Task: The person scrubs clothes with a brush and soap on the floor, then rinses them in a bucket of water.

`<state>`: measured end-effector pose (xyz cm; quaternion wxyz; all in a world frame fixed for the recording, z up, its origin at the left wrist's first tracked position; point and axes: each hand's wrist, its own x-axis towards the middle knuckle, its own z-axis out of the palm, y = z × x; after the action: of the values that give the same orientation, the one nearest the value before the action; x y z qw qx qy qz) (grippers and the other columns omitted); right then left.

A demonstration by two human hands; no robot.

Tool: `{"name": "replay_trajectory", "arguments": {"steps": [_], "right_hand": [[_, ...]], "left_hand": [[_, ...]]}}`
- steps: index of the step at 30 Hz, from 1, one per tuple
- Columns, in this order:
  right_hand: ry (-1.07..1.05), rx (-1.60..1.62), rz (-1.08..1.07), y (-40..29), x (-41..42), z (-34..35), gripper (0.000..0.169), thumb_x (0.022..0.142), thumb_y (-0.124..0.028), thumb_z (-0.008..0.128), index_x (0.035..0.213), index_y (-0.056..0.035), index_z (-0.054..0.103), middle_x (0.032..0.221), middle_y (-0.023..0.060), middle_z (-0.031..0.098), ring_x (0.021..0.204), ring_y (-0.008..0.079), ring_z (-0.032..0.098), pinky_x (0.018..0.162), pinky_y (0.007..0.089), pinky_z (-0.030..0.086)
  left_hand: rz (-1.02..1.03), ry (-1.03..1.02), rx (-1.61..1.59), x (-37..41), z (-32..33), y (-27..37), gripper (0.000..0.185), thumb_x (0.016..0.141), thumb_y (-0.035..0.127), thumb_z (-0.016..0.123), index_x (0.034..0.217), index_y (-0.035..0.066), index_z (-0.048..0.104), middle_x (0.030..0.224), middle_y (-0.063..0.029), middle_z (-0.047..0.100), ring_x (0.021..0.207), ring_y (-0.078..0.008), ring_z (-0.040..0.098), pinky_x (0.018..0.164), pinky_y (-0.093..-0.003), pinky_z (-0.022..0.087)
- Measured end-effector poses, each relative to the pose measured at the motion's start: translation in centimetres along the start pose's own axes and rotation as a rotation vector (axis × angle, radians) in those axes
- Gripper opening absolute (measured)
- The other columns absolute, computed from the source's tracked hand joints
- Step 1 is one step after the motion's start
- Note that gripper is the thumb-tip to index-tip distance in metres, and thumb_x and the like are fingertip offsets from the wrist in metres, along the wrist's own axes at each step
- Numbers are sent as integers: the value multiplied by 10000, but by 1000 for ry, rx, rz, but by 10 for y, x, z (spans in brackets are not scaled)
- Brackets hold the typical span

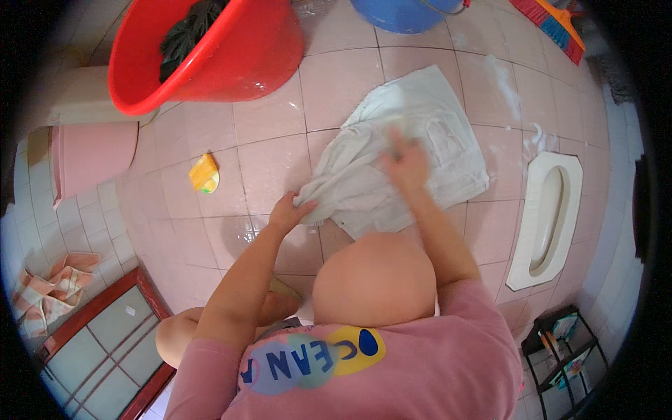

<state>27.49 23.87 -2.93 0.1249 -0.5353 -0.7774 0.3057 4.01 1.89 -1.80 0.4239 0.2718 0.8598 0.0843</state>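
A wet white garment lies spread and partly bunched on the pink floor tiles in front of my knees. My left hand pinches its near left corner between thumb and fingers. Over the middle of the cloth, my right hand is blurred by motion, its fingers curled. A pale blurred shape shows at its fingertips, and I cannot tell whether it is a held object. To the left, a yellow-orange bar that looks like soap rests on a small pale piece with yellow and green on it.
A red plastic tub with dark cloth stands far left, a blue bucket beyond the garment. A broom head is far right. Foam streaks the wet tiles. A squat toilet and black rack are at right.
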Motion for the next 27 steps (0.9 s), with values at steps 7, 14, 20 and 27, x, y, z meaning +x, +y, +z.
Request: {"name": "replay_trajectory", "arguments": {"steps": [7,14,20,27], "right_hand": [[-169,-241,-664,-25,23,48,608,725,-260,662,1312,-346,529,898,121,601,830,328,576,732,434,504],[123,-161,-108,10,94,2,531,763,-343,650,1285,-313,556,866,158,542,819,336,562,686,479,478],[-384,-10,-615,-82,-37,71,607,718,-289,662,1305,-370,529,1058,163,570,1003,336,577,853,461,487],[204,-358,-206,56,129,-26,592,780,-420,621,1351,-396,471,922,153,582,824,333,593,687,463,503]], "left_hand": [[32,-119,143,-41,-31,-5,499,893,389,570,1216,8,575,1119,-249,622,1053,-390,594,892,-422,468],[0,-34,51,-30,-11,-26,429,875,372,609,1133,29,619,947,-219,659,907,-354,637,796,-399,492],[269,3,277,-32,-35,-24,361,887,347,588,1003,8,640,878,-250,644,841,-436,608,747,-466,487],[79,60,106,-51,-32,-52,365,873,321,610,1064,10,637,915,-234,652,890,-405,624,782,-438,485]]}}
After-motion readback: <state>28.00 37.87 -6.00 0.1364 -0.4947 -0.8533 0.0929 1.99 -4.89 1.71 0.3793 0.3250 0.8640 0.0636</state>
